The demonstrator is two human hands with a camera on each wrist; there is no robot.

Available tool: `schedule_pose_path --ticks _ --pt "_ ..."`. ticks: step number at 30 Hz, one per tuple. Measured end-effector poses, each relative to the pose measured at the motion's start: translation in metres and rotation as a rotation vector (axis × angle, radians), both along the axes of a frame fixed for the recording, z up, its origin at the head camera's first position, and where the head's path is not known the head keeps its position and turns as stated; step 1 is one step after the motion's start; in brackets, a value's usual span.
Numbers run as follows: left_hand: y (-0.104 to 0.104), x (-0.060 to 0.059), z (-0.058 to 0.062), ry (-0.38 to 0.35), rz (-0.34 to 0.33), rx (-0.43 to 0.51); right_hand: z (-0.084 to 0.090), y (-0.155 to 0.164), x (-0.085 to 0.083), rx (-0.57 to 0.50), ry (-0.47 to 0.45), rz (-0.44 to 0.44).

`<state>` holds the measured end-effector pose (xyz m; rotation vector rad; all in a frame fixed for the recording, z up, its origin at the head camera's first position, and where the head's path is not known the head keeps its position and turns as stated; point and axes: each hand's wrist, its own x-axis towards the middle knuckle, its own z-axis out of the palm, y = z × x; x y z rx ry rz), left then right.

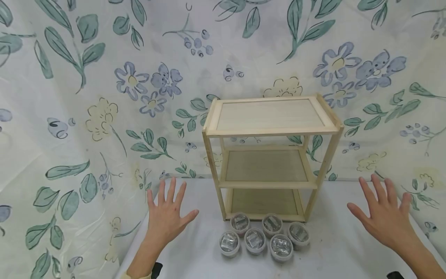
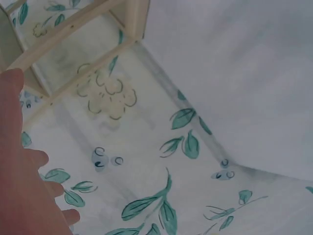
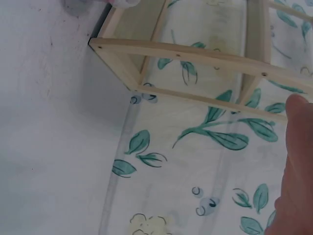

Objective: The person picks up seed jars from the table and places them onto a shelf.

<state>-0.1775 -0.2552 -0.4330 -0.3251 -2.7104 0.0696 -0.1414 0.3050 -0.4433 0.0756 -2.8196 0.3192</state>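
Note:
A small three-tier wooden shelf (image 1: 265, 185) stands upright on the white table in the head view. In front of it sit several round clear tubs (image 1: 255, 240) with grey, shiny contents, grouped in two rough rows. To the left of the shelf, my left hand (image 1: 166, 219) is held with fingers spread and touches nothing. My right hand (image 1: 386, 217) is likewise spread, off to the shelf's right, holding nothing. The left wrist view shows part of the left hand (image 2: 29, 171) at its edge, beside the wooden frame. In the right wrist view, the right hand (image 3: 299, 161) appears at the right edge.
The white tabletop (image 1: 334, 248) runs back to a hanging cloth (image 1: 244, 50) printed with flowers and leaves. That cloth also covers the left side. A dark band (image 1: 156, 270) shows at the left wrist, another dark piece (image 1: 395, 275) near the right forearm.

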Motion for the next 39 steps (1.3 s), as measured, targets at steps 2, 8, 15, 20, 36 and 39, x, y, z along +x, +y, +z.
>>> schedule_pose_path --ticks 2,8,15,20,36,39 --pt "0.000 0.001 -0.001 -0.006 0.002 0.003 0.002 -0.001 -0.001 -0.023 0.006 0.018" --pt "0.001 0.003 -0.003 -0.015 0.012 0.007 0.011 -0.005 -0.004 -0.095 0.102 0.093" --pt "0.002 0.004 -0.007 -0.045 0.021 0.044 0.032 -0.017 -0.013 -0.243 0.202 0.180" --pt "0.003 0.006 -0.010 -0.063 0.025 0.059 0.046 -0.026 -0.015 -0.316 0.187 0.199" --pt "0.011 0.016 -0.023 -0.114 0.007 0.124 0.068 -0.045 -0.025 -0.506 0.257 0.193" --pt "0.011 0.019 -0.028 -0.101 -0.008 0.147 0.072 -0.049 -0.028 -0.533 0.322 0.207"
